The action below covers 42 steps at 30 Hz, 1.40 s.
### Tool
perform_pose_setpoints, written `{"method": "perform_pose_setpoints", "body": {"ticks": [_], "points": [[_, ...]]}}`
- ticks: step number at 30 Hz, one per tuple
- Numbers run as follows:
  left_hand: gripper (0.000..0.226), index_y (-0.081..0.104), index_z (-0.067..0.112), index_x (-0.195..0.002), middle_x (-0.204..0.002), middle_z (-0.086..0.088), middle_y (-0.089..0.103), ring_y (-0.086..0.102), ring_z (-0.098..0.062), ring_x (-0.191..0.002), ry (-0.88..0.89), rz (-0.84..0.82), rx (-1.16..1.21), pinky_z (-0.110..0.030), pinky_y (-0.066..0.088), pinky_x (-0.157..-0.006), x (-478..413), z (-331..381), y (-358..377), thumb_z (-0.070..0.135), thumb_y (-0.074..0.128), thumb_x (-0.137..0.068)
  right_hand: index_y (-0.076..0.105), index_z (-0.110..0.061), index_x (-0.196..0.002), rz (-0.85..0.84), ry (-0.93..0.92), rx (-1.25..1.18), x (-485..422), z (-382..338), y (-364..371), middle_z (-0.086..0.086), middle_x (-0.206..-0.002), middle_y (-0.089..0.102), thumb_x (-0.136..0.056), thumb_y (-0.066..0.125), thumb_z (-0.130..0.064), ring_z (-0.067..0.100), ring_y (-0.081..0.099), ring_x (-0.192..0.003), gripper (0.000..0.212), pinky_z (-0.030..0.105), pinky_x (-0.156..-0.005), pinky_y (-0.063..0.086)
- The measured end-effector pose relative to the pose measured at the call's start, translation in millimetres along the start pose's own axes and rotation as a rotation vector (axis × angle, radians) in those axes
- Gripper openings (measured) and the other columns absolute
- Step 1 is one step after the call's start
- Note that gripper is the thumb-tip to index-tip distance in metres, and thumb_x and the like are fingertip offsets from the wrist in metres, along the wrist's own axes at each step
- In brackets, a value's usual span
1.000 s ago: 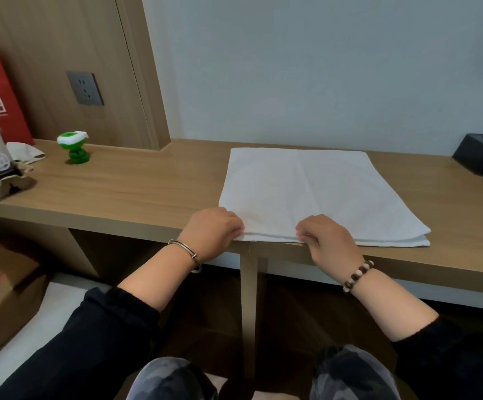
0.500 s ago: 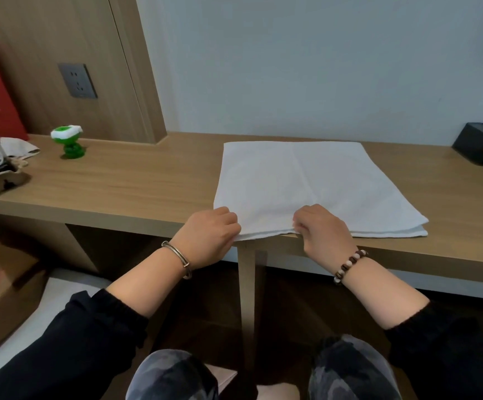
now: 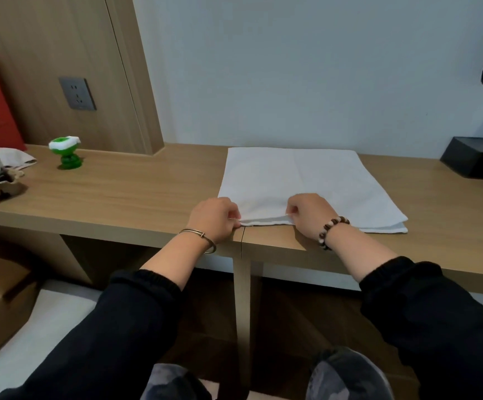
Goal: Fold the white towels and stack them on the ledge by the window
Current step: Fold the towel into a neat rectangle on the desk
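Over the last second little has moved: my left hand point(image 3: 215, 219) and right hand point(image 3: 309, 215) stay on the near edge of the white towel point(image 3: 306, 174). That edge now sits slightly back from the front of the desk point(image 3: 133, 197) and looks a little raised between them. I judge the next fold is about to start. Both hands have their fingers curled tight. The left pinches the near left corner and the right pinches the hem further along. The towel lies flat ahead of both hands and runs on past the right one.

Towel point(image 3: 306, 180) on desk point(image 3: 136, 197), hands at near edge.
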<state>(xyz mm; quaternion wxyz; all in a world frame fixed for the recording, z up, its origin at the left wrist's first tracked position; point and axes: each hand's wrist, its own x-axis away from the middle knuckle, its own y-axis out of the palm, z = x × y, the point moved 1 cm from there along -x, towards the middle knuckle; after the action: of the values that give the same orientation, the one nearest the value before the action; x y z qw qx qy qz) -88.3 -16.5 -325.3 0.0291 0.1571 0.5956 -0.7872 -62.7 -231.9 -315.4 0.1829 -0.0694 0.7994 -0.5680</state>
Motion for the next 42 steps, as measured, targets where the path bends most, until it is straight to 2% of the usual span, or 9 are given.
{"method": "perform_pose_setpoints", "body": {"ticks": [3, 14, 18, 20, 24, 29, 33, 39, 42], "points": [[0.008, 0.069, 0.022, -0.087, -0.097, 0.007, 0.064, 0.058, -0.016, -0.093, -0.019, 0.006, -0.01, -0.025, 0.038, -0.07, -1.5, -1.7, 0.8, 0.029, 0.067, -0.084, 0.064, -0.013, -0.084, 0.158, 0.042, -0.069, 0.8, 0.3, -3.9, 0.001, -0.09, 0.064, -0.09, 0.053, -0.009, 0.019, 0.056, -0.083, 0.014, 0.028, -0.073, 0.043], [0.015, 0.066, 0.011, -0.085, -0.092, -0.005, 0.059, 0.053, -0.024, -0.088, 0.32, 0.024, -0.237, -0.032, 0.036, -0.059, 4.2, -5.3, -2.6, 0.014, 0.053, -0.09, 0.068, -0.014, -0.092, 0.074, -0.088, 0.051, 11.4, 13.9, 11.3, -0.001, -0.099, 0.066, -0.093, 0.05, -0.012, 0.019, 0.058, -0.094, 0.017, 0.026, -0.077, 0.039], [0.01, 0.066, 0.006, -0.069, -0.073, -0.009, 0.058, 0.055, -0.029, -0.069, 0.52, 0.077, -0.334, -0.031, 0.04, -0.045, 8.0, -3.8, -5.2, -0.004, 0.067, -0.072, 0.067, -0.013, -0.102, 0.041, -0.165, 0.105, 11.3, 16.3, 7.5, 0.001, -0.107, 0.066, -0.095, 0.045, -0.011, 0.02, 0.057, -0.102, 0.023, 0.027, -0.084, 0.04], [0.007, 0.07, 0.01, -0.079, -0.082, -0.007, 0.063, 0.056, -0.028, -0.076, 0.515, 0.107, -0.26, -0.036, 0.048, -0.053, 2.4, 3.4, -4.6, 0.004, 0.067, -0.077, 0.067, -0.012, -0.107, -0.001, -0.186, 0.099, 10.6, 17.7, 3.1, 0.001, -0.112, 0.065, -0.096, 0.044, -0.011, 0.019, 0.056, -0.105, 0.025, 0.025, -0.087, 0.039], [0.03, 0.063, 0.02, -0.122, -0.124, 0.003, 0.062, 0.051, -0.02, -0.115, 0.428, -0.03, -0.053, -0.037, 0.046, -0.088, -14.4, 41.6, 8.9, 0.026, 0.051, -0.094, 0.068, -0.012, -0.106, -0.002, -0.164, -0.013, 13.3, 22.3, -5.7, 0.002, -0.113, 0.065, -0.091, 0.05, -0.005, 0.02, 0.057, -0.105, 0.024, 0.026, -0.091, 0.042], [0.029, 0.068, 0.021, -0.097, -0.101, 0.002, 0.067, 0.059, -0.021, -0.097, 0.396, -0.077, -0.18, -0.032, 0.046, -0.077, -27.8, 65.0, 23.7, 0.029, 0.041, -0.097, 0.066, -0.014, -0.089, 0.031, -0.133, 0.072, 26.1, 53.4, -18.9, -0.002, -0.099, 0.061, -0.089, 0.055, -0.01, 0.017, 0.055, -0.094, 0.011, 0.02, -0.074, 0.034], [0.02, 0.05, 0.022, -0.077, -0.083, 0.001, 0.06, 0.059, -0.026, -0.085, 0.407, -0.116, -0.32, -0.029, 0.036, -0.064, -28.9, 66.7, 23.4, 0.019, 0.042, -0.094, 0.066, -0.013, -0.087, 0.021, -0.145, 0.207, 35.9, 75.0, -26.9, -0.002, -0.092, 0.061, -0.091, 0.053, -0.011, 0.018, 0.054, -0.089, 0.015, 0.023, -0.068, 0.035], [0.027, 0.058, 0.02, -0.11, -0.107, 0.001, 0.064, 0.06, -0.024, -0.094, 0.546, -0.155, -0.542, -0.03, 0.037, -0.068, -27.6, 61.9, 24.0, 0.011, 0.038, -0.095, 0.069, -0.01, -0.088, 0.042, -0.149, 0.216, 47.0, 87.3, -29.6, 0.003, -0.094, 0.062, -0.091, 0.055, -0.012, 0.022, 0.054, -0.092, 0.015, 0.032, -0.071, 0.041], [0.027, 0.058, 0.019, -0.111, -0.108, 0.001, 0.063, 0.06, -0.024, -0.093, 0.543, -0.165, -0.573, -0.03, 0.037, -0.066, -26.9, 58.2, 20.7, 0.012, 0.037, -0.095, 0.072, -0.013, -0.099, 0.04, -0.05, 0.13, 54.5, 97.1, -35.6, 0.0, -0.098, 0.063, -0.093, 0.056, -0.018, 0.018, 0.054, -0.097, 0.018, 0.03, -0.079, 0.042]]}}
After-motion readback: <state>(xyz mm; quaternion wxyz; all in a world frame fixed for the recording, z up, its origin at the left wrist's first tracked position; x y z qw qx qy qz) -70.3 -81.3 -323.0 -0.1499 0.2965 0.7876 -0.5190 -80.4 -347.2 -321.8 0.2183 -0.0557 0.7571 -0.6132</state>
